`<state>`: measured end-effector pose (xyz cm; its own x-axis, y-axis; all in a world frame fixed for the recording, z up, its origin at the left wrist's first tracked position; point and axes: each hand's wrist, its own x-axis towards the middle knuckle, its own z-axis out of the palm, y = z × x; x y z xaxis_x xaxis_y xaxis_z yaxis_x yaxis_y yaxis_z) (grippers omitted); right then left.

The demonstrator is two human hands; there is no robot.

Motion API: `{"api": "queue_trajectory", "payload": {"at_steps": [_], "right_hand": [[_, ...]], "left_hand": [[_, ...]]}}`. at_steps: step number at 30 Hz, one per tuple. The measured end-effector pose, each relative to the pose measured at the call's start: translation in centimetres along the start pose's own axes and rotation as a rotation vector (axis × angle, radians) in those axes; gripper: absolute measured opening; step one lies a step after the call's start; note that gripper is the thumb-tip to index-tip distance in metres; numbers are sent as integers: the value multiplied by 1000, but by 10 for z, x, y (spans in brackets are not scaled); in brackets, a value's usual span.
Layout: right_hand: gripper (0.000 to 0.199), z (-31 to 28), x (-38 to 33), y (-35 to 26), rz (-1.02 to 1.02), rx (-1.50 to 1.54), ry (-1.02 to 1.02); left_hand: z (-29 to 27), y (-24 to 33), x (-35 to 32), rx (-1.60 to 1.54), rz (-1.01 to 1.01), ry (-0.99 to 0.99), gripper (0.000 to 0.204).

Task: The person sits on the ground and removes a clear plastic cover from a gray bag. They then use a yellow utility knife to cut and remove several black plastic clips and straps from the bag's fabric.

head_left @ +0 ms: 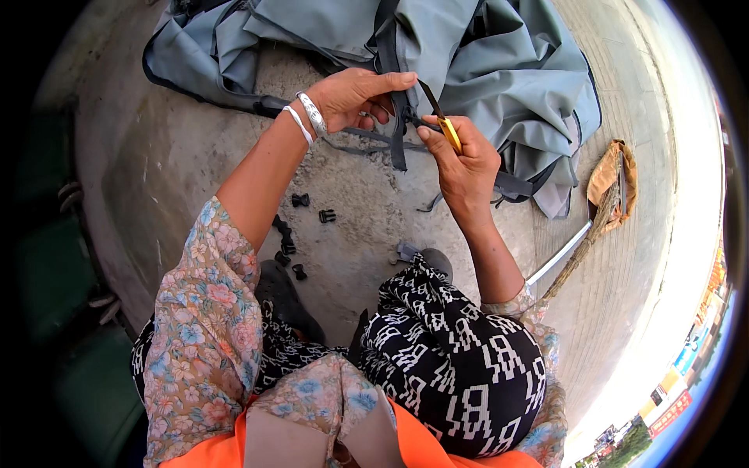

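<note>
My left hand (355, 95) pinches a dark strap (398, 132) that runs off a grey-blue fabric cover (499, 62) spread on the concrete. Two silver bangles (308, 117) circle that wrist. My right hand (464, 160) grips a yellow-handled tool (445, 125) with a dark blade, its tip touching the strap near a black buckle. Both hands meet just above the strap, over the fabric's near edge.
Several small black plastic buckles (300, 200) lie on the concrete (172, 164) near my knees. A straw broom (612, 187) with a pale handle lies to the right. My patterned trousers (452, 359) and dark shoes fill the lower frame.
</note>
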<state>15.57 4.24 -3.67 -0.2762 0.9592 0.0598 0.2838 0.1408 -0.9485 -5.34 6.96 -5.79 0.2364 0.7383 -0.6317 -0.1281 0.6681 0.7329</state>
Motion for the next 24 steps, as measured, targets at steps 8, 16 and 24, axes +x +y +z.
{"api": "queue_trajectory", "payload": {"at_steps": [8, 16, 24], "right_hand": [[42, 3, -9, 10, 130, 162, 46], [14, 8, 5, 18, -202, -141, 37], [9, 5, 9, 9, -282, -235, -6]], "left_hand": [[2, -17, -15, -163, 114, -75, 20], [4, -16, -24, -134, 144, -100, 28], [8, -6, -33, 26, 55, -1, 30]]}}
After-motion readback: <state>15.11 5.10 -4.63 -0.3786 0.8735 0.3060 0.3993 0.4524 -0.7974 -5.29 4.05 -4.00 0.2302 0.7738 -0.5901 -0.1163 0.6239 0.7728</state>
